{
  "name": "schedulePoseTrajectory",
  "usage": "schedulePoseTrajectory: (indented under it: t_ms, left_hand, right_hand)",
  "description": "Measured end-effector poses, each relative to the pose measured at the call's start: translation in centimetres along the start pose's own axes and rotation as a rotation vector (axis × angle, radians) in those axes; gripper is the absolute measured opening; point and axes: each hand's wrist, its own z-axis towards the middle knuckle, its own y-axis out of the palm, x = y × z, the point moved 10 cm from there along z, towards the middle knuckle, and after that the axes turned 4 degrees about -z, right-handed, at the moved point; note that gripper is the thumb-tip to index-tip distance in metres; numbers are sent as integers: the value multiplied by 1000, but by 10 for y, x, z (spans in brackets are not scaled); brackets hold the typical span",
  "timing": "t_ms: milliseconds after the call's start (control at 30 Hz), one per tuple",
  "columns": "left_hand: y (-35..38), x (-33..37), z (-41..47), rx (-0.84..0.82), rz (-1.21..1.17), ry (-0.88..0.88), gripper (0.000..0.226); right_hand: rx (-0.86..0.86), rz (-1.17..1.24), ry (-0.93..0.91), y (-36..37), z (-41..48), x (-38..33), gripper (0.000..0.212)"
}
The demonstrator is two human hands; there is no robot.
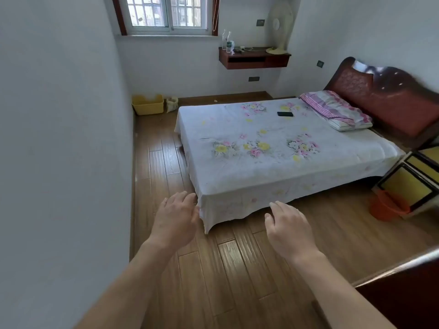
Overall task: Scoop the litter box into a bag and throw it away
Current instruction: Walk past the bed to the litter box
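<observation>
- Both bare forearms reach in from the bottom edge over the wooden floor [237, 269]
- My left hand [175, 219] hangs palm down, fingers loose and slightly apart, holding nothing; its fingertips line up with the corner of the bed sheet [261, 176], and I cannot tell whether they touch it
- My right hand [288, 229] is also palm down, fingers relaxed and a little spread, empty, above the floor just in front of the sheet's hanging edge
- Across the room the litter box [147, 105] is a yellow plastic tub with a dipped front rim; it sits on the floor in the far corner, against the left wall and below the window [166, 13]; I cannot see its contents from this angle
- Just to its right stands a small pale bag [171, 104], crumpled at the top, between the tub and the bed's far corner
- Clear bottles [228, 42] stand on the wall shelf [254, 59]; one carries a green label, too small to read
- On the floral sheet a black phone [285, 113] lies flat near the striped pillow [337, 110]
</observation>
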Motion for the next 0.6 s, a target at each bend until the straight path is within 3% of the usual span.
schedulePoseTrajectory:
  t_ms: [300,600]
  left_hand:
    - [7,3,25,35,7,-19,36]
    - [13,24,58,95,38,-125,40]
  right_hand:
    - [-19,33,-5,10,30,14,47]
    - [-39,56,-173,6,92,26,44]
